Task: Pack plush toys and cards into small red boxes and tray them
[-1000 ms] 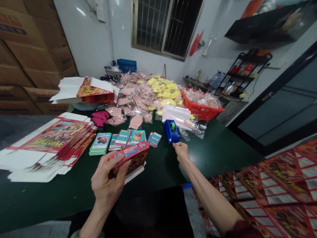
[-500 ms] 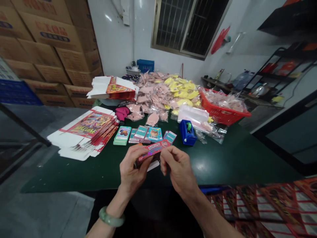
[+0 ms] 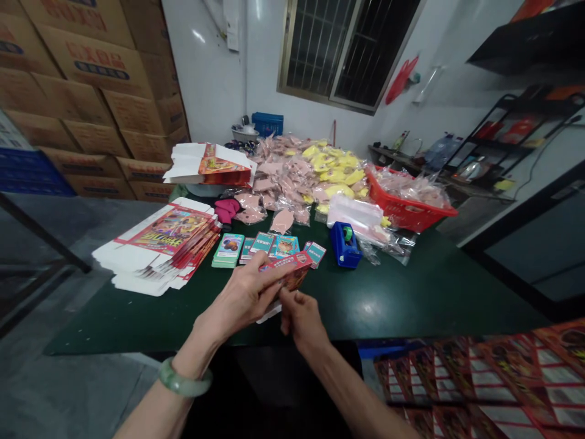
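Observation:
A red printed cardboard box (image 3: 297, 277) is up in front of me, near the table's front edge. My left hand (image 3: 244, 289) grips it from the left, fingers over the top and thumb underneath. At its lower edge my right hand (image 3: 301, 314) is closed, thumb and forefinger pinching by the opening; the pinched part is mostly hidden. A white flap (image 3: 269, 314) sticks out below. Just beyond the box lie a stack of cards with a green edge (image 3: 227, 250), teal cards (image 3: 262, 242), a card with an animal picture (image 3: 286, 245) and more cards (image 3: 315, 253).
Flattened printed boxes (image 3: 169, 235) lie at the left, with folded ones (image 3: 223, 167) behind. Bagged pink pieces (image 3: 278, 174) and yellow pieces (image 3: 340, 164) are heaped at the back. A blue tape dispenser (image 3: 346, 247) and a red basket (image 3: 411, 213) stand right. Finished-looking boxes (image 3: 493, 366) fill the lower right.
The box has turned, now showing its picture side below the red panel. My left hand has reached farther over it; my right hand has moved down and left to its lower edge.

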`<state>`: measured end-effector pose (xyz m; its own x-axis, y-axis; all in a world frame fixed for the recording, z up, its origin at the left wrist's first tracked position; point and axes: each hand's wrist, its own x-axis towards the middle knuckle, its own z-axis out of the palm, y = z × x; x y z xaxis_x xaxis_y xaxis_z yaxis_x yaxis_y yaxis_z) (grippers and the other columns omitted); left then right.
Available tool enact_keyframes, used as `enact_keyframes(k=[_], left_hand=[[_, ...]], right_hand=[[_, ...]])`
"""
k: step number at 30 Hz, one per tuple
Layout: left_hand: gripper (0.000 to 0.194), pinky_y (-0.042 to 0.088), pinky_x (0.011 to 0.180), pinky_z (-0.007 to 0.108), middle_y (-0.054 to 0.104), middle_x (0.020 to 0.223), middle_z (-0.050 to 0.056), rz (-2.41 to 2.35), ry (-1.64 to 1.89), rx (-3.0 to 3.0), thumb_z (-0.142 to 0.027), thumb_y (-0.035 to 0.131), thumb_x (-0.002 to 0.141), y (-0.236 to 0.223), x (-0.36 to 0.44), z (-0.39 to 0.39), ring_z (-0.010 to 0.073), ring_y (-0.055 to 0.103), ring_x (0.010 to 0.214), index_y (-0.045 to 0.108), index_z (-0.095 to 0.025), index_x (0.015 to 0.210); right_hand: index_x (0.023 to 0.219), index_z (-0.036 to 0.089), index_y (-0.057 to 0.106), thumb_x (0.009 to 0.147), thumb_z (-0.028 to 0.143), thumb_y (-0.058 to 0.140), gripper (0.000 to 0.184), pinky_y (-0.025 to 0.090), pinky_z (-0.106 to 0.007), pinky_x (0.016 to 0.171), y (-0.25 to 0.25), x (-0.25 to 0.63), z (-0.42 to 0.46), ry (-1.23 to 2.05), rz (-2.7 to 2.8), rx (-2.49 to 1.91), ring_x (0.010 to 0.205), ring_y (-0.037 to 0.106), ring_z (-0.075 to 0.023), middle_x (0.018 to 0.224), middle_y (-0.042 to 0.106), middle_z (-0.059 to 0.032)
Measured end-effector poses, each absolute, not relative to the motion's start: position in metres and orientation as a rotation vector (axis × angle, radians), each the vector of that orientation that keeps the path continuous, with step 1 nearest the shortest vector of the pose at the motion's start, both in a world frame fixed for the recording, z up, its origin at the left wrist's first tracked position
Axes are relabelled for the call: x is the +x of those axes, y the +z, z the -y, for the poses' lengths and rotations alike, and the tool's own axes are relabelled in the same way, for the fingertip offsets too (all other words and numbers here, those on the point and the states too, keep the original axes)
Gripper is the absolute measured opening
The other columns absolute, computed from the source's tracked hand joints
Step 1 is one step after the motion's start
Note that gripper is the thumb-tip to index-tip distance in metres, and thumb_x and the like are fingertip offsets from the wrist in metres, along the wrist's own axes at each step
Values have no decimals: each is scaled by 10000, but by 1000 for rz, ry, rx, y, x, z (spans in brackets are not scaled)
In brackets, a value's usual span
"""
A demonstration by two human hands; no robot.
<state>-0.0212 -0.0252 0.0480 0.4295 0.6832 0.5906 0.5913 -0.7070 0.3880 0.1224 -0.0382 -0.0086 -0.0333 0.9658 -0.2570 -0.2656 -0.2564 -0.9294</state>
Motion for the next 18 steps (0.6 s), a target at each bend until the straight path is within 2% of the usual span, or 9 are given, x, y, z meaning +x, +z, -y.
enact_keyframes(k=[2, 5, 8, 10, 12, 14, 16, 18], left_hand=[[410, 475, 664, 224, 512, 874, 12, -1166, 1249, 2497, -137, 506, 846, 49, -23, 25, 115, 550, 765, 541, -291, 1224], [353, 483, 696, 213, 582, 906, 11, -1342, 1559, 2222, -171, 577, 816, 42, -25, 36, 114, 573, 784, 590, -248, 1160], [363, 494, 755, 223, 620, 980, 15, -1618, 1822, 1774, -241, 639, 778, 21, -26, 55, 133, 599, 839, 592, -234, 1139], [437, 510, 775, 246, 626, 1042, 35, -1681, 1863, 1493, -295, 651, 763, 1, -26, 65, 158, 616, 883, 544, -218, 1180], [515, 531, 759, 274, 633, 1032, 57, -1628, 1817, 1342, -343, 657, 748, -16, -27, 70, 178, 632, 872, 493, -199, 1215], [620, 535, 791, 317, 626, 1028, 70, -1631, 1791, 1344, -365, 690, 708, -23, -31, 70, 196, 631, 888, 453, -198, 1256], [737, 498, 892, 370, 587, 1138, 90, -1698, 1806, 1464, -353, 743, 642, -17, -34, 68, 232, 592, 1013, 429, -215, 1294], [764, 491, 910, 375, 564, 1214, 95, -1686, 1748, 1620, -337, 768, 595, -3, -35, 65, 260, 563, 1083, 458, -222, 1284]], right_hand=[[551, 173, 457, 571, 529, 722, 445, 285, -178, 271, -21, 119, 41, 1541, 886, -1208, 296, 343, -48, 385, 441, 76], [727, 167, 524, 606, 497, 717, 401, 374, -184, 318, -23, 121, 46, 1484, 891, -1257, 440, 505, -102, 525, 544, 44], [963, 172, 538, 735, 424, 646, 357, 499, -224, 539, -9, 130, 46, 1265, 1022, -1195, 721, 624, -145, 813, 661, -28], [1045, 176, 531, 798, 351, 592, 309, 507, -270, 701, 5, 140, 41, 1111, 1176, -1101, 844, 627, -162, 970, 665, -55], [1014, 174, 552, 809, 287, 577, 236, 484, -300, 732, 23, 151, 34, 890, 1394, -1084, 834, 614, -175, 946, 665, -55], [944, 170, 578, 808, 229, 572, 149, 448, -319, 721, 43, 159, 26, 514, 1710, -1080, 782, 583, -181, 853, 656, -50], [911, 173, 594, 834, 189, 535, 99, 407, -335, 727, 61, 160, 21, 122, 2058, -973, 752, 547, -178, 786, 634, -45], [925, 187, 600, 870, 186, 483, 129, 391, -332, 713, 75, 152, 20, -91, 2359, -764, 725, 523, -171, 745, 613, -34]])
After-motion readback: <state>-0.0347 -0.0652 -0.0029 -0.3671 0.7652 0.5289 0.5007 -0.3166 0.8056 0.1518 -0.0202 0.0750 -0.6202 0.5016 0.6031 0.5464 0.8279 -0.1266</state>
